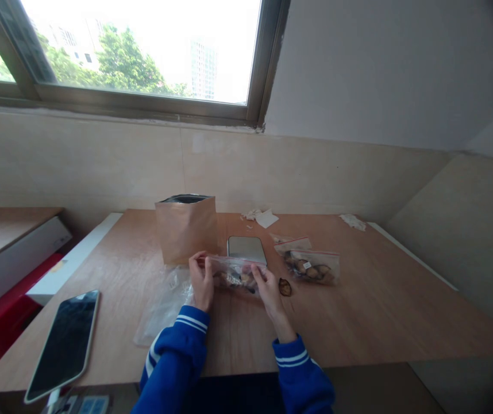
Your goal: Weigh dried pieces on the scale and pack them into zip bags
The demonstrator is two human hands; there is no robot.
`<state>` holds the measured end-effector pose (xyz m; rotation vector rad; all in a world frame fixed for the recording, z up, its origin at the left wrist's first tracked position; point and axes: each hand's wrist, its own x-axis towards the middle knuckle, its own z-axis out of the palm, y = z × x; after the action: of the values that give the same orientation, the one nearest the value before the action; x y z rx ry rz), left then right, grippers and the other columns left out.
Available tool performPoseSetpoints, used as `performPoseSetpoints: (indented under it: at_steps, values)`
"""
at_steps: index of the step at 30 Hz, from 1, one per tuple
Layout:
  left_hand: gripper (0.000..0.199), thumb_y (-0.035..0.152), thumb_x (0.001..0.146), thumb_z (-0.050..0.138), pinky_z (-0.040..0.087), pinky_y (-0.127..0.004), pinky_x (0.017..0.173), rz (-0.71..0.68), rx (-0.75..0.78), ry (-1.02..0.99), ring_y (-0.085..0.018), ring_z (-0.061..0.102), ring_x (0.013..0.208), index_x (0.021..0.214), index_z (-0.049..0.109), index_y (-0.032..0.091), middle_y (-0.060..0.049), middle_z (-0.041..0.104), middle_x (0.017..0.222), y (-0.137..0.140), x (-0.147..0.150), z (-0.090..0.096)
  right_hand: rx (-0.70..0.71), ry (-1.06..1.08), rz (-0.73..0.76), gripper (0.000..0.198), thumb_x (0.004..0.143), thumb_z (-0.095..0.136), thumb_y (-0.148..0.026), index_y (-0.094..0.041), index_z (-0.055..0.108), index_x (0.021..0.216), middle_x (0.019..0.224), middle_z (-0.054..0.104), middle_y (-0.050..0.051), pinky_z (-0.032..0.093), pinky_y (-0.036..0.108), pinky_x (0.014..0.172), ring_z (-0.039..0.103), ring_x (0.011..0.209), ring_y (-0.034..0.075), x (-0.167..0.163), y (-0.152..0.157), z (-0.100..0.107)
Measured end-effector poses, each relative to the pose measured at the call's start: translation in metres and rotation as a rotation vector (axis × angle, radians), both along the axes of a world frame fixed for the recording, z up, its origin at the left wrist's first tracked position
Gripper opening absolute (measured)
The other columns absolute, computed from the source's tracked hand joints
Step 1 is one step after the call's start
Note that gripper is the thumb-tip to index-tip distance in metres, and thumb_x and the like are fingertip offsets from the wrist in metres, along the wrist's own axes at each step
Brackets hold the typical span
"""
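Observation:
Between my hands is a clear zip bag [234, 275] with dark, dried slices in it. My left hand [202, 280] pinches the bag's upper left corner. At the upper right, my right hand [268, 287] grips the same bag's top edge between thumb and fingers. Just behind the bag lies a flat kitchen scale [246, 248], partly covered by it. A single dried slice [285, 287] rests on the table right of my right hand. Flat clear plastic bags [164, 310] lie beside my left forearm.
A brown paper pouch [186, 230] stands with its top open behind my left hand. Filled zip bags [313, 267] lie to the right. A large phone or tablet [65, 345] sits at the left, and crumpled tissue [266, 218] lies near the wall.

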<state>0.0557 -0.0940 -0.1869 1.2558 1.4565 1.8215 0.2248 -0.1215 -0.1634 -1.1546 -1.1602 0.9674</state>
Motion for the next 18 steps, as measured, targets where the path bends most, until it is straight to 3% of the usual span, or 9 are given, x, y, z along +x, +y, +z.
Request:
performPoseSetpoints:
  at_steps: [3, 6, 9, 13, 18]
  values:
    - [0.039, 0.051, 0.087, 0.052, 0.046, -0.029, 0.081, -0.274, -0.1, -0.045, -0.019, 0.06, 0.091, 0.103, 0.062, 0.017, -0.007, 0.065, 0.098, 0.001, 0.004, 0.002, 0.029, -0.009, -0.072, 0.058, 0.08, 0.051, -0.071, -0.017, 0.073, 0.087, 0.087, 0.076, 0.012, 0.055, 0.042, 0.081, 0.07, 0.088, 0.029, 0.006, 0.002, -0.008]
    - [0.042, 0.056, 0.084, 0.055, 0.046, -0.026, 0.072, -0.472, -0.177, -0.112, -0.018, 0.059, 0.079, 0.087, 0.066, 0.015, -0.004, 0.066, 0.082, 0.0, 0.009, 0.001, 0.056, -0.049, -0.17, 0.061, 0.082, 0.045, -0.073, -0.018, 0.071, 0.087, 0.083, 0.075, 0.011, 0.054, 0.041, 0.081, 0.07, 0.084, 0.028, 0.011, 0.003, -0.015]
    - [0.046, 0.059, 0.082, 0.055, 0.042, -0.023, 0.063, -0.482, -0.195, -0.153, -0.015, 0.055, 0.069, 0.081, 0.066, 0.014, -0.001, 0.062, 0.072, 0.001, 0.01, 0.0, 0.085, -0.111, -0.216, 0.06, 0.086, 0.041, -0.07, -0.019, 0.071, 0.09, 0.087, 0.075, 0.011, 0.053, 0.039, 0.082, 0.069, 0.085, 0.027, 0.015, 0.003, -0.021]
    - [0.045, 0.058, 0.081, 0.057, 0.042, -0.023, 0.065, -0.435, -0.175, -0.148, -0.015, 0.055, 0.071, 0.079, 0.066, 0.015, -0.001, 0.063, 0.073, 0.0, 0.008, 0.001, 0.096, -0.184, -0.258, 0.062, 0.086, 0.039, -0.072, -0.018, 0.07, 0.088, 0.087, 0.074, 0.012, 0.052, 0.039, 0.081, 0.067, 0.085, 0.027, 0.019, 0.003, -0.027]
    - [0.042, 0.056, 0.08, 0.059, 0.043, -0.023, 0.061, -0.419, -0.167, -0.167, -0.014, 0.056, 0.066, 0.079, 0.065, 0.015, -0.001, 0.063, 0.07, -0.002, 0.008, 0.005, 0.106, -0.239, -0.25, 0.059, 0.09, 0.036, -0.067, -0.021, 0.066, 0.069, 0.077, 0.072, 0.01, 0.05, 0.037, 0.082, 0.066, 0.079, 0.025, 0.022, 0.0, -0.029]
